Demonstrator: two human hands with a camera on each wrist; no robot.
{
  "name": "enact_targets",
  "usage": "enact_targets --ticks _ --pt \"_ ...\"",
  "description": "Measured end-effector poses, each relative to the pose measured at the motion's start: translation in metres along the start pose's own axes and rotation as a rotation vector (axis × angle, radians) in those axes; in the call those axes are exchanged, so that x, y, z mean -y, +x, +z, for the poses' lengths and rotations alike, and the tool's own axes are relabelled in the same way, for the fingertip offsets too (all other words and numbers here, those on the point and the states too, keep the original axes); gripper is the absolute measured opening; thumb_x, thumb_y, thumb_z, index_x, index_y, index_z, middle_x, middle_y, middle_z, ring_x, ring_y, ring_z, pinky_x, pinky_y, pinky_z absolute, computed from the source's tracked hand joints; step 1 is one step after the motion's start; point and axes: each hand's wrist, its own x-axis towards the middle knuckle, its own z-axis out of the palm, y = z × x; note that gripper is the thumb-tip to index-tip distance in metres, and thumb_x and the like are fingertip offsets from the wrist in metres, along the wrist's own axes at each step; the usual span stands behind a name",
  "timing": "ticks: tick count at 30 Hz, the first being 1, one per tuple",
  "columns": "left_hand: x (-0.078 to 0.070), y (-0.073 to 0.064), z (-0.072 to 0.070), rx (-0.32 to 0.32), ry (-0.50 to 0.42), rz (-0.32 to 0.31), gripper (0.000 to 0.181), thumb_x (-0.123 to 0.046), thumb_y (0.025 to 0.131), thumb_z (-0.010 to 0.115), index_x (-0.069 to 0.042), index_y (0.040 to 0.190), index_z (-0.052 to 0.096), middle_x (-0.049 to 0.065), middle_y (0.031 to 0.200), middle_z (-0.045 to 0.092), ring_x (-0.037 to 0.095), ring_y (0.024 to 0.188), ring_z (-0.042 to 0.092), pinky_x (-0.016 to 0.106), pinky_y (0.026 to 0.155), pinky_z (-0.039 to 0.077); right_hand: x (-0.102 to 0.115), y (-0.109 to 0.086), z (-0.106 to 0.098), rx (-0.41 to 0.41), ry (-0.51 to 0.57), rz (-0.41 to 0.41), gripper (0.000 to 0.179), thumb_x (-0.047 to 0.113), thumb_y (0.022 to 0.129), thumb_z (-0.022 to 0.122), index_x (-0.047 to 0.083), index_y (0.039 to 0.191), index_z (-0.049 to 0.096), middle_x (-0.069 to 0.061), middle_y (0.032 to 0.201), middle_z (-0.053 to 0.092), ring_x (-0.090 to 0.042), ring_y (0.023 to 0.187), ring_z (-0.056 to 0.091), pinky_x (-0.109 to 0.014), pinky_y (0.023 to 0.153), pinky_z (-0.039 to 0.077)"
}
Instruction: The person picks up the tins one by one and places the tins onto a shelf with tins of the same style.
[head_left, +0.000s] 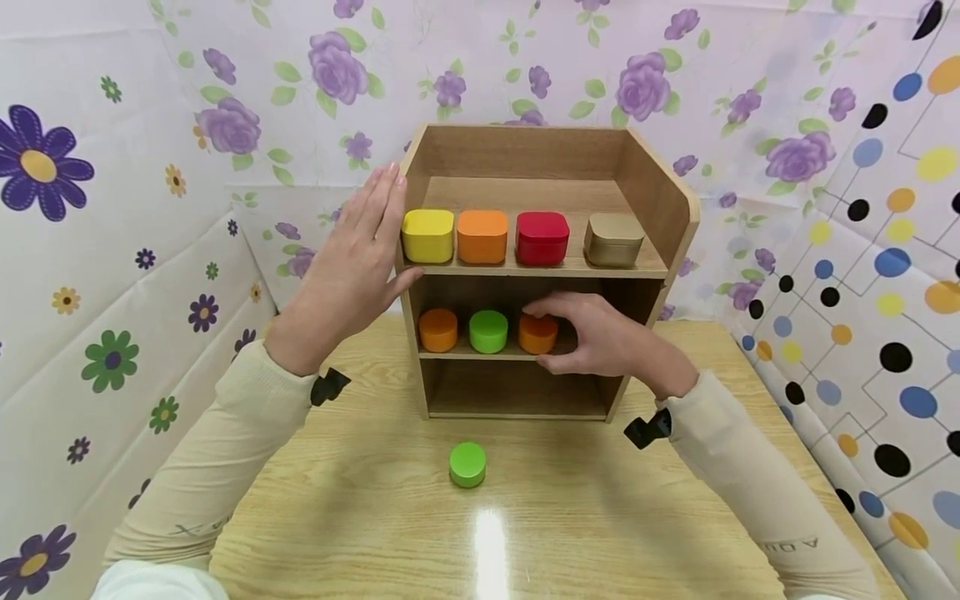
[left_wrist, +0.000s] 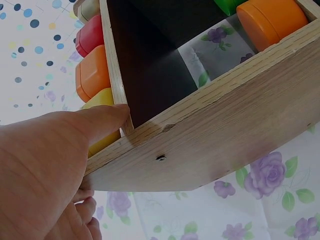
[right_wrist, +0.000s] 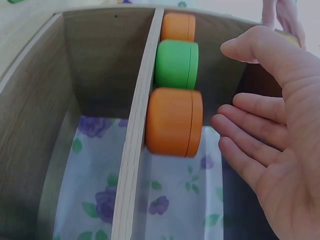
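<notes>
My left hand (head_left: 348,250) lies with straight fingers along the left side of a small wooden shelf (head_left: 521,153). In the left wrist view its thumb (left_wrist: 107,120) rests on the front edge beside a yellow box. My right hand (head_left: 600,333) is at the middle tier, thumb and fingers spread around the right-hand orange round tin (head_left: 537,333). The right wrist view shows a gap between those fingers (right_wrist: 250,132) and the orange tin (right_wrist: 172,122). Left of that tin stand a green round tin (head_left: 488,332) and another orange round tin (head_left: 438,330).
On the top tier stand a yellow box (head_left: 428,237), an orange box (head_left: 482,237), a red box (head_left: 542,239) and a beige-gold box (head_left: 613,240). A green round tin (head_left: 468,464) sits on the wooden table (head_left: 360,500) before the shelf. Patterned cloth walls surround the table.
</notes>
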Motion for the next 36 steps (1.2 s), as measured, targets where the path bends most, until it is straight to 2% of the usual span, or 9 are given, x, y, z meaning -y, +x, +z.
enact_targets --ticks 5,12,17,25,36 --pt "0.000 -0.001 0.001 0.000 -0.011 -0.001 0.106 -0.026 0.095 0.080 0.009 0.165 0.009 0.028 0.175 0.012 0.043 0.164 0.015 0.049 0.137 0.014 0.011 -0.002 0.005 0.030 0.037 -0.030 0.059 0.028 0.089 0.083 0.004 0.140 0.064 -0.010 0.140 0.067 -0.024 0.122 0.065 -0.047 0.107 0.058" --pt "0.000 -0.002 0.001 -0.009 -0.007 0.000 0.106 -0.027 0.095 0.080 0.009 0.165 0.010 0.028 0.175 0.013 0.042 0.164 0.015 0.048 0.137 0.013 0.023 -0.002 0.016 0.068 0.072 -0.086 0.061 0.027 0.090 0.082 0.003 0.142 0.062 -0.013 0.140 0.067 -0.029 0.120 0.067 -0.048 0.103 0.060" --pt "0.001 -0.002 0.001 -0.012 -0.004 0.002 0.105 -0.027 0.095 0.080 0.010 0.165 0.010 0.028 0.175 0.013 0.043 0.164 0.015 0.049 0.137 0.014 0.028 -0.001 0.029 0.099 0.067 -0.124 0.059 0.027 0.090 0.082 0.004 0.141 0.064 -0.012 0.138 0.068 -0.029 0.124 0.067 -0.047 0.105 0.059" --pt "0.000 -0.003 0.002 -0.001 0.003 0.003 0.106 -0.027 0.095 0.080 0.010 0.165 0.010 0.029 0.175 0.013 0.044 0.164 0.015 0.051 0.137 0.015 0.034 0.001 0.051 0.164 0.075 -0.103 0.060 0.027 0.090 0.083 0.006 0.142 0.063 -0.009 0.143 0.066 -0.026 0.130 0.066 -0.044 0.111 0.057" --pt "0.000 -0.002 0.001 -0.010 0.020 0.004 0.106 -0.028 0.095 0.080 0.009 0.165 0.010 0.028 0.175 0.013 0.042 0.164 0.015 0.049 0.137 0.015 0.036 0.004 0.079 0.186 0.087 -0.154 0.059 0.022 0.088 0.084 0.004 0.140 0.064 -0.010 0.140 0.068 -0.024 0.127 0.067 -0.040 0.109 0.057"
